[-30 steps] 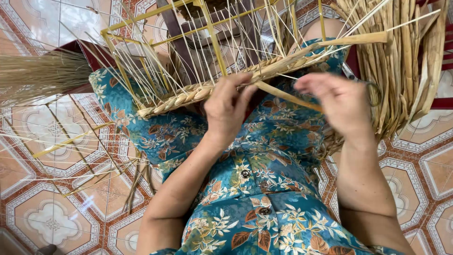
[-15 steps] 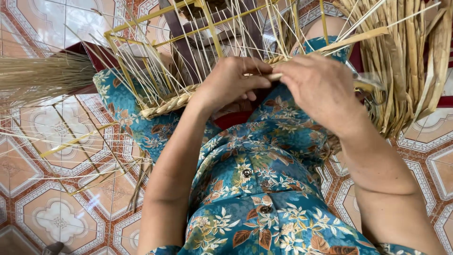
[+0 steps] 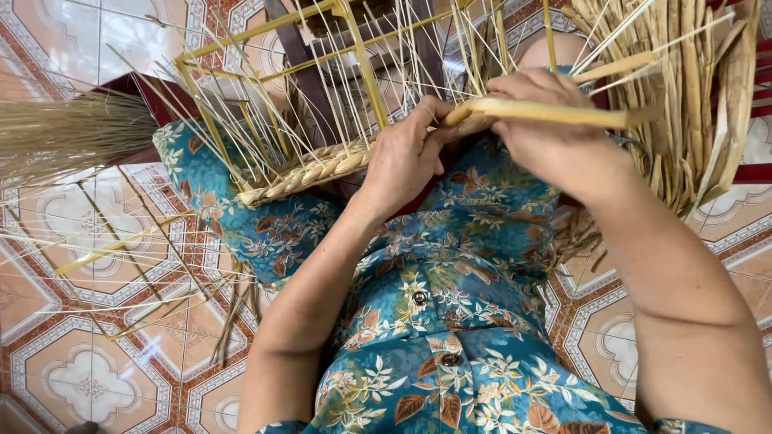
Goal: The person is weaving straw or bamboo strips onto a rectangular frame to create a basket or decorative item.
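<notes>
A half-woven basket [image 3: 305, 170] of pale straw rests on my lap, with a yellow frame [image 3: 358, 60] and many thin upright stakes above its braided rim. My left hand [image 3: 406, 157] pinches the braid where the weave ends. My right hand [image 3: 555, 133] grips a flat, wide straw strip [image 3: 563, 114] that runs out to the right from the same spot. Both hands sit close together at the rim.
A bundle of dried flat leaves [image 3: 691, 88] hangs at the right. Fine loose straw [image 3: 56, 141] lies at the left, with stray strips [image 3: 121, 245] scattered on the patterned tile floor [image 3: 88, 378]. A dark wooden stool leg [image 3: 301, 72] shows behind the frame.
My right hand, apart and holding a strip a second ago, has come in to meet my left hand at the rim. The strip now lies flat, pointing right.
</notes>
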